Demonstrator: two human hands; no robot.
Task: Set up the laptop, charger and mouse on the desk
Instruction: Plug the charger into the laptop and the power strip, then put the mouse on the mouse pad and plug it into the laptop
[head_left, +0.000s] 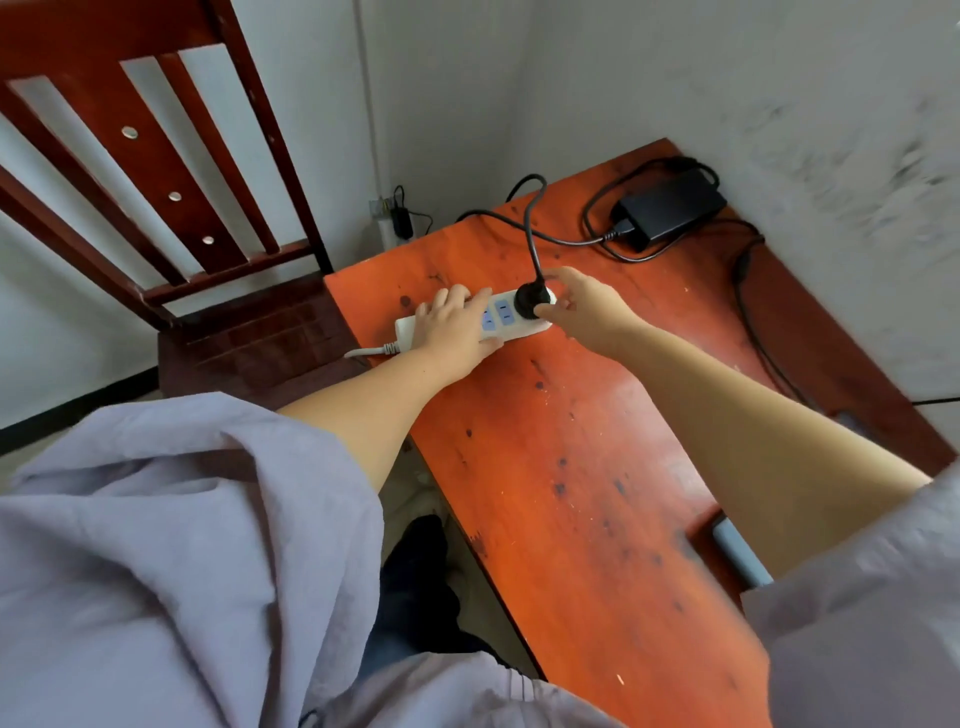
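Note:
A white power strip (501, 316) lies on the orange desk (571, 467) near its far left edge. My left hand (454, 327) presses down on the strip's left half. A black plug (531, 296) sits in the strip's right-hand socket, and my right hand (582, 304) pinches it between thumb and fingers. The plug's black cable (530, 228) loops up and back to the black charger brick (670, 208) at the desk's far corner by the wall. A grey laptop (740, 551) shows only as a corner under my right forearm. I see no mouse.
A dark red wooden chair (218, 249) stands left of the desk, its seat touching the desk edge. A wall outlet with a small black adapter (400, 218) sits in the room corner. Another black cable (753, 322) runs along the desk's right edge by the wall.

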